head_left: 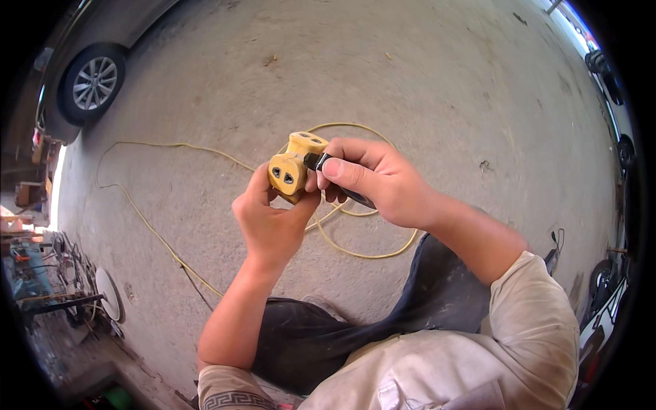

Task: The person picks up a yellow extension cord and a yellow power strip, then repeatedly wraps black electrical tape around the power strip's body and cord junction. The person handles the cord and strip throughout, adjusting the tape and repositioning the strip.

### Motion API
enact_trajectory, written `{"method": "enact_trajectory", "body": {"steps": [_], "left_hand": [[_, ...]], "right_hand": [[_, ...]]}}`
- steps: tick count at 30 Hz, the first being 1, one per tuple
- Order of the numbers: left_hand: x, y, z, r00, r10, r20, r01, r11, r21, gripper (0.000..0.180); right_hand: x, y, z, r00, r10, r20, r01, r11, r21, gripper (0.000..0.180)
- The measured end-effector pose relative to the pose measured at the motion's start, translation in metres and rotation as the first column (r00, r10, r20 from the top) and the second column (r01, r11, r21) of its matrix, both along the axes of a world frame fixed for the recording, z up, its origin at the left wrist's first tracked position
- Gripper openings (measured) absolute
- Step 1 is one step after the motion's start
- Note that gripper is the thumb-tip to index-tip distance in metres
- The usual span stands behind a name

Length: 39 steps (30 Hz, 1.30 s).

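My left hand (270, 222) is closed around a yellow multi-outlet extension socket (284, 171), holding it up in front of me. Two of its faces with slots show, one toward me and one on top. From the right, my right hand (389, 184) pinches a black plug (312, 161) between thumb and fingers. The plug's tip is at the socket's right side; whether its prongs are inserted is hidden. Below the right fingers runs a short black length (359, 199), partly covered by the hand.
A thin yellow cord (369, 257) lies in loops on the concrete floor (437, 82) and trails off left. A parked car's wheel (95, 82) stands at the upper left. Cluttered tools and a round disc (108, 294) are at the lower left; motorbike-like parts (605, 280) line the right edge.
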<state>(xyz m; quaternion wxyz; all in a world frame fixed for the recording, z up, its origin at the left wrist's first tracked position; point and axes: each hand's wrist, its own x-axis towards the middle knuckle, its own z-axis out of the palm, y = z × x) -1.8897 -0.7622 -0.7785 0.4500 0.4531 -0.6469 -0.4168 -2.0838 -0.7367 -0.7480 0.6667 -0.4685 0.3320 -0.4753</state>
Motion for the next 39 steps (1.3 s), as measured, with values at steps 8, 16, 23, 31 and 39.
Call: {"method": "enact_trajectory", "body": {"steps": [8,16,23,31,39], "left_hand": [[0.004,-0.004,-0.002,0.980,0.077,0.183,-0.020,0.956,-0.294,0.041],[0.003,0.000,-0.001,0.953,0.143,0.266,-0.019,0.908,-0.418,0.050],[0.008,0.000,-0.008,0.977,0.074,0.199,-0.027,0.974,-0.227,0.046],[0.000,-0.001,-0.002,1.000,0.016,0.011,-0.017,0.998,0.065,0.033],[-0.003,0.000,-0.002,0.994,0.069,0.089,-0.060,0.993,-0.099,0.032]], "right_hand": [[0.000,0.000,-0.001,0.997,0.021,-0.075,-0.018,0.999,0.040,0.026],[0.004,-0.001,-0.007,0.999,0.007,-0.042,-0.004,0.997,0.077,0.027],[0.000,-0.004,-0.014,0.998,0.054,-0.008,-0.054,0.995,0.087,0.029],[-0.001,-0.005,-0.011,0.998,0.014,-0.058,-0.005,0.989,0.149,0.032],[0.003,-0.004,-0.011,0.979,-0.063,-0.195,0.110,0.965,0.240,0.032]]}}
